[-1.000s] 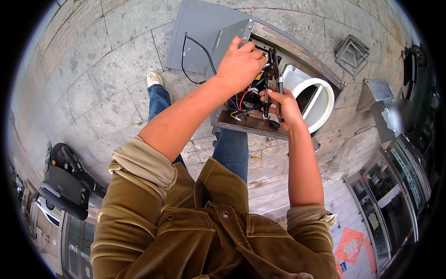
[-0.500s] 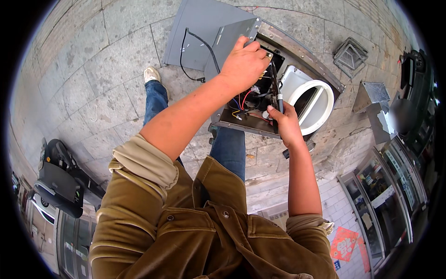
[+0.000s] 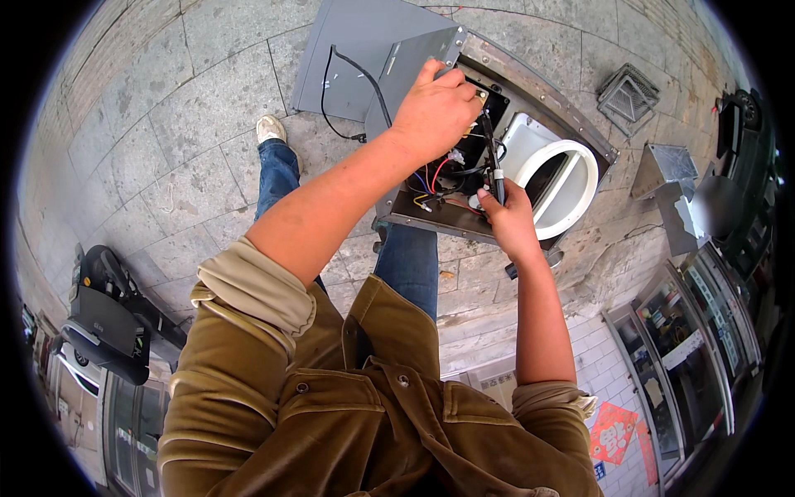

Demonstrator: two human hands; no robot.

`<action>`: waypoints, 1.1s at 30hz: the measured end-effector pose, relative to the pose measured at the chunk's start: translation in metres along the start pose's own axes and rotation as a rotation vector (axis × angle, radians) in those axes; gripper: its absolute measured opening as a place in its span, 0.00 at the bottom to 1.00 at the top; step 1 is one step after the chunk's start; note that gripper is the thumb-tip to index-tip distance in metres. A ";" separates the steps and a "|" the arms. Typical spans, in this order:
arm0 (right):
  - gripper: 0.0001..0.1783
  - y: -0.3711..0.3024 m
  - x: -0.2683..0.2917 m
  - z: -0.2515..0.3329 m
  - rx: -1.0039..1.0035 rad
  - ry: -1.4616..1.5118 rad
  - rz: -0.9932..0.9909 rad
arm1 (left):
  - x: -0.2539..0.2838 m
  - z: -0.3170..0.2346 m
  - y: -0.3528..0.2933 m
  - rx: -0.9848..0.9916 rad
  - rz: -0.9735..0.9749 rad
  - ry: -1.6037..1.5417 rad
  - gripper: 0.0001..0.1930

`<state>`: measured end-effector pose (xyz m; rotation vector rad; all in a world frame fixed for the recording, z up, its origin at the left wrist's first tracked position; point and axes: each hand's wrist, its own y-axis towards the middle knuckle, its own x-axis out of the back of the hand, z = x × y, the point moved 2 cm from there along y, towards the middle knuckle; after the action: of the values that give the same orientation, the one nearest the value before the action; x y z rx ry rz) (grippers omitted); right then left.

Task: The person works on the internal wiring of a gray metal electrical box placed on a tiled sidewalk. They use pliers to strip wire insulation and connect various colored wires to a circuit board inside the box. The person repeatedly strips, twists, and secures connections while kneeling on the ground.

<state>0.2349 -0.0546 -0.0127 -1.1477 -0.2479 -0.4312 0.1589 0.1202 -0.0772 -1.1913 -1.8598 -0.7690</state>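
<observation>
An opened grey metal housing (image 3: 422,219) stands in front of me, with red, blue and yellow wires (image 3: 439,176) and dark parts inside. My left hand (image 3: 441,112) reaches into its upper part. The fingers are curled round something at the inner edge, mostly hidden by the hand. My right hand (image 3: 515,222) is closed round a slim dark tool (image 3: 498,186) with a pale collar; its tip points up among the dark parts, and its kind is unclear. Beside that hand sits a white round ring with a crossbar (image 3: 590,186), over a white plastic tray (image 3: 522,137).
A grey panel (image 3: 348,33) with a black cable (image 3: 373,83) lies beyond the housing. On the paving to the right are a wire basket (image 3: 628,98) and a metal box (image 3: 665,170). A black scooter (image 3: 103,323) stands at left, glass-fronted cabinets (image 3: 679,356) at lower right.
Both hands keep almost the same places at the housing. The view has shifted slightly; no clear letting go or taking hold shows.
</observation>
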 end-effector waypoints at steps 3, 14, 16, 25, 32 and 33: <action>0.15 0.000 -0.006 0.004 0.033 -0.103 -0.017 | -0.001 0.000 0.000 0.000 -0.012 -0.005 0.06; 0.17 0.005 -0.013 -0.006 0.032 -0.138 -0.007 | -0.001 -0.001 0.000 -0.001 -0.014 0.001 0.05; 0.17 0.009 -0.016 -0.014 0.013 -0.137 0.014 | -0.001 0.000 -0.002 -0.002 -0.017 -0.005 0.05; 0.18 0.015 -0.027 -0.030 -0.007 0.021 0.064 | 0.007 -0.002 0.003 -0.002 -0.032 -0.039 0.08; 0.18 0.017 -0.007 -0.012 -0.014 -0.388 -0.098 | 0.010 -0.019 0.012 -0.016 -0.156 -0.115 0.05; 0.17 0.018 -0.011 -0.011 -0.002 -0.357 -0.139 | 0.010 -0.019 0.012 -0.037 -0.158 -0.102 0.05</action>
<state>0.2330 -0.0568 -0.0360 -1.2099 -0.6415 -0.3454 0.1733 0.1140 -0.0583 -1.1353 -2.0504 -0.8463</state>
